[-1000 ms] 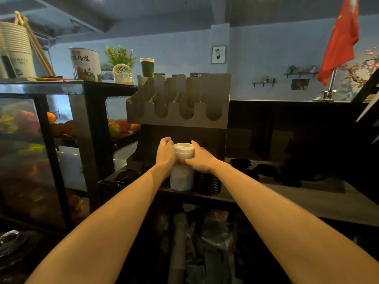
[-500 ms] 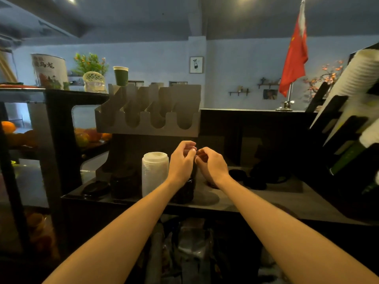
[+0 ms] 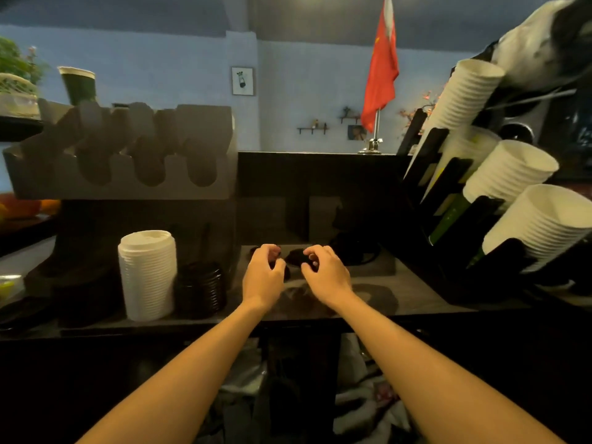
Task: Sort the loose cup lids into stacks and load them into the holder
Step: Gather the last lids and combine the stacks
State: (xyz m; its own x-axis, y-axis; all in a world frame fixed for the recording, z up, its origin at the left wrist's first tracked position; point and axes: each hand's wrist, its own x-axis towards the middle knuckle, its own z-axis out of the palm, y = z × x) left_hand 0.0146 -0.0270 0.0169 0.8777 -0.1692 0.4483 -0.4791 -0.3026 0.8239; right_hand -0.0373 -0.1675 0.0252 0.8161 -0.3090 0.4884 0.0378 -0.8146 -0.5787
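Observation:
My left hand [image 3: 262,274] and my right hand [image 3: 324,271] are side by side over the dark counter [image 3: 413,293], fingers curled down onto loose black lids [image 3: 296,257]. Each hand seems to pinch a black lid, though the dim light hides the edges. To their left stand a tall stack of white lids [image 3: 147,274] and a shorter stack of black lids [image 3: 200,290]. The grey metal lid holder [image 3: 128,184] with scalloped slots sits raised behind those stacks. More loose black lids [image 3: 352,248] lie at the back right of the hands.
A slanted rack of white paper cups [image 3: 509,171] juts in from the right, close to the counter. A red flag [image 3: 381,75] stands on the back ledge. A green cup [image 3: 78,86] sits above the holder. More dark lids [image 3: 19,312] lie at far left.
Both hands left the white lid stack, passed the black stack, and moved right to the loose black lids. My view turned right, bringing the cup rack in.

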